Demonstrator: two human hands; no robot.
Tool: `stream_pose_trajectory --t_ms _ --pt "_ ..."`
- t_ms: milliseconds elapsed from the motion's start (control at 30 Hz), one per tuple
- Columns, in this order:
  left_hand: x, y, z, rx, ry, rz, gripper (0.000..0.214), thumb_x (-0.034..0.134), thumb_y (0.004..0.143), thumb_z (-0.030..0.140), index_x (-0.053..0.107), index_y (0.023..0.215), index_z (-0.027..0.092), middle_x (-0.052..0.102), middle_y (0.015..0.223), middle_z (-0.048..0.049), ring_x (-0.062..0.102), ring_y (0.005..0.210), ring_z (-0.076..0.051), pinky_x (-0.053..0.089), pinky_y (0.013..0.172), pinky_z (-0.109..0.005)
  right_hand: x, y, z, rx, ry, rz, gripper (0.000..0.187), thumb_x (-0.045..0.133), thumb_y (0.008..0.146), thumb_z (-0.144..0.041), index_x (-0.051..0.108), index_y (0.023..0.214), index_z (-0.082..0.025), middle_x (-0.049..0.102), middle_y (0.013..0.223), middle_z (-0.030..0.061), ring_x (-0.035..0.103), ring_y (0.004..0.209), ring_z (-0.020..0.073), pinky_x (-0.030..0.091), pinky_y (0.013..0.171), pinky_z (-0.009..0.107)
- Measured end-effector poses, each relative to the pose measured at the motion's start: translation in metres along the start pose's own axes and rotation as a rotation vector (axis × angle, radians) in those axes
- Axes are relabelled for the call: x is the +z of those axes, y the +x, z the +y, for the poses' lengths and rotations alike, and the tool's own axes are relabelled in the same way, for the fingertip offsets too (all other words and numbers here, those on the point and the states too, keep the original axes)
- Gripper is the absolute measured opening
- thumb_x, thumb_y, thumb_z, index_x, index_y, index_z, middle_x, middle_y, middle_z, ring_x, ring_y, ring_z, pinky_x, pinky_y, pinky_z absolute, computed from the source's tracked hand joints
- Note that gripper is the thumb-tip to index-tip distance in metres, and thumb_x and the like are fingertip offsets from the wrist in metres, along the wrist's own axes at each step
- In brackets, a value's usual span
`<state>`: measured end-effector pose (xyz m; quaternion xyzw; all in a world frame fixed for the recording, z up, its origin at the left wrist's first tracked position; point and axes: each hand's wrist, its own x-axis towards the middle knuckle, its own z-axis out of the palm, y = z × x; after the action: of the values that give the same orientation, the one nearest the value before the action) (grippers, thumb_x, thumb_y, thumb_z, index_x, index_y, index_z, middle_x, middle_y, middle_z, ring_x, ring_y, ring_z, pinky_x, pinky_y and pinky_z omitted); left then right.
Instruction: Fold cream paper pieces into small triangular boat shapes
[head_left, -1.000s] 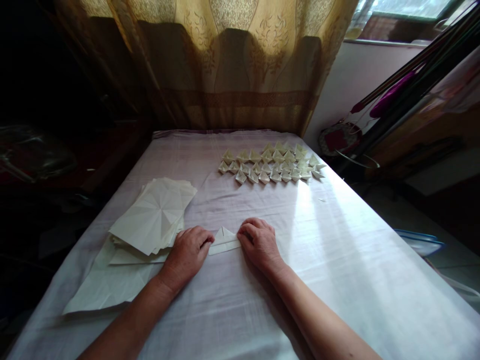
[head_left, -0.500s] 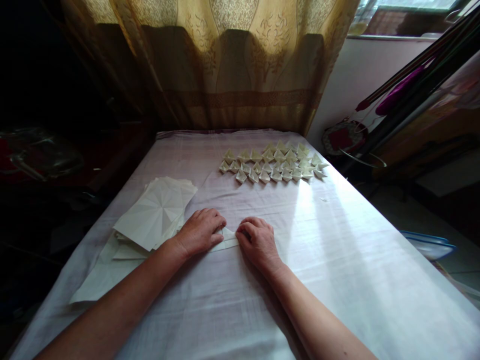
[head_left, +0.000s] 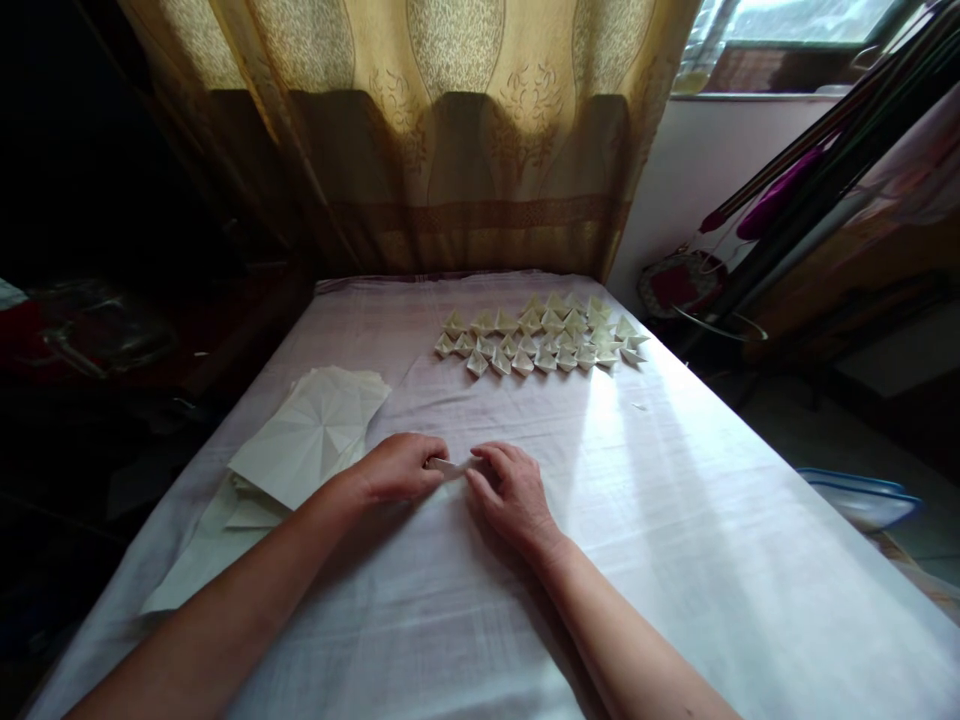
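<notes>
Between my hands, just above the cloth, is a narrow strip of folded white paper [head_left: 454, 469]. My left hand [head_left: 405, 467] pinches its left end, with the fingers curled round it. At the other end my right hand [head_left: 514, 487] grips the paper between thumb and fingers. Much of the paper is hidden by the fingers, so its full shape cannot be made out. Left of my left hand lies a stack of creased paper sheets [head_left: 300, 440], the top one marked with folds that meet at its middle.
Several rows of small pointed folded-paper pieces [head_left: 544, 340] stand at the back right of the cloth-covered table [head_left: 660, 580]. A tiny paper scrap [head_left: 639, 407] lies on the right. Behind the table hangs a yellow curtain [head_left: 450, 150]; blue-rimmed plastic containers [head_left: 859, 497] sit beyond the right edge.
The paper, flatter and wider before, now shows as a narrow strip lifted between my fingers. Both hands have turned slightly. The whole view has shifted a little.
</notes>
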<state>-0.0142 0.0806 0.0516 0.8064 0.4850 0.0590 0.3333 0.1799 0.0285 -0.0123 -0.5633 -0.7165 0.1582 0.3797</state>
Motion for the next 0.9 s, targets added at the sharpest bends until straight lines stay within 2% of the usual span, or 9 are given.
stream_pose_trajectory --t_ms 67,200,300,400,500,600,667,767,900 --pt "0.005 -0.001 -0.002 -0.005 -0.105 0.053 0.010 0.056 0.073 0.027 0.061 0.076 0.019 0.060 0.068 0.0025 0.056 0.065 -0.016 0.038 0.058 -0.024 -0.001 0.000 0.001 0.007 0.076 0.025 0.029 0.066 0.081 -0.026 0.065 0.110 -0.021 0.071 0.111 0.0076 0.063 0.105 0.0243 0.045 0.094 0.040" --pt "0.025 -0.002 -0.002 0.010 -0.305 0.169 0.014 0.048 0.084 0.032 0.052 0.083 0.018 0.058 0.079 0.0005 0.058 0.071 -0.014 0.045 0.064 -0.023 -0.001 0.001 -0.004 0.046 0.301 0.036 0.040 0.068 0.078 -0.031 0.060 0.116 -0.021 0.071 0.109 0.0065 0.066 0.099 0.0222 0.051 0.087 0.035" --pt "0.041 -0.001 -0.002 0.040 -0.629 0.260 0.024 0.058 0.084 0.042 0.050 0.083 0.019 0.057 0.079 0.0008 0.058 0.073 -0.014 0.048 0.068 -0.025 0.001 -0.001 -0.012 0.059 0.378 -0.011 0.027 0.064 0.080 -0.027 0.064 0.107 -0.022 0.073 0.095 0.0019 0.067 0.083 0.0181 0.051 0.075 0.029" --pt "0.049 -0.002 -0.003 0.039 -0.710 0.307 0.027 0.062 0.084 0.044 0.054 0.088 0.019 0.061 0.082 -0.0006 0.060 0.080 -0.016 0.050 0.075 -0.029 0.000 -0.002 -0.015 0.014 0.252 0.016 0.011 0.058 0.084 -0.023 0.068 0.089 -0.023 0.071 0.078 -0.0008 0.062 0.069 0.0161 0.047 0.068 0.028" --pt "0.050 -0.008 -0.004 0.028 -0.555 0.462 0.025 0.065 0.084 0.039 0.058 0.100 0.021 0.064 0.096 -0.0032 0.060 0.092 -0.020 0.050 0.086 -0.036 -0.009 0.001 -0.013 -0.150 0.001 0.102 0.016 0.054 0.087 -0.016 0.069 0.084 -0.023 0.070 0.077 0.0014 0.061 0.075 0.0180 0.043 0.074 0.030" --pt "0.049 -0.019 -0.004 0.148 -0.127 0.724 0.032 0.066 0.085 0.031 0.059 0.115 0.024 0.064 0.113 -0.0069 0.058 0.106 -0.024 0.045 0.097 -0.042 -0.020 0.006 -0.009 -0.267 -0.240 0.130 0.019 0.054 0.091 -0.014 0.070 0.089 -0.024 0.071 0.085 0.0033 0.058 0.081 0.0195 0.038 0.076 0.032" --pt "0.049 -0.026 -0.003 0.243 0.135 0.791 0.028 0.063 0.088 0.026 0.060 0.116 0.024 0.065 0.111 -0.0081 0.058 0.104 -0.024 0.046 0.095 -0.041 -0.024 0.008 -0.008 -0.302 -0.347 0.133 0.018 0.056 0.091 -0.014 0.071 0.088 -0.024 0.070 0.086 0.0029 0.055 0.081 0.0200 0.036 0.076 0.033" --pt "0.053 -0.034 -0.004 0.303 0.382 0.740 0.017 0.058 0.090 0.018 0.066 0.104 0.024 0.067 0.098 -0.0058 0.059 0.092 -0.023 0.046 0.085 -0.037 -0.022 0.006 -0.010 -0.346 -0.433 0.044 0.012 0.062 0.090 -0.016 0.070 0.086 -0.024 0.069 0.086 0.0026 0.053 0.080 0.0203 0.034 0.074 0.033" --pt "0.060 -0.042 -0.007 0.313 0.479 0.592 0.013 0.057 0.091 0.016 0.067 0.089 0.023 0.068 0.088 -0.0030 0.058 0.084 -0.021 0.043 0.079 -0.036 -0.017 -0.003 -0.012 -0.341 -0.472 -0.113 0.009 0.065 0.090 -0.019 0.070 0.085 -0.024 0.068 0.085 0.0034 0.053 0.081 0.0205 0.035 0.073 0.033"
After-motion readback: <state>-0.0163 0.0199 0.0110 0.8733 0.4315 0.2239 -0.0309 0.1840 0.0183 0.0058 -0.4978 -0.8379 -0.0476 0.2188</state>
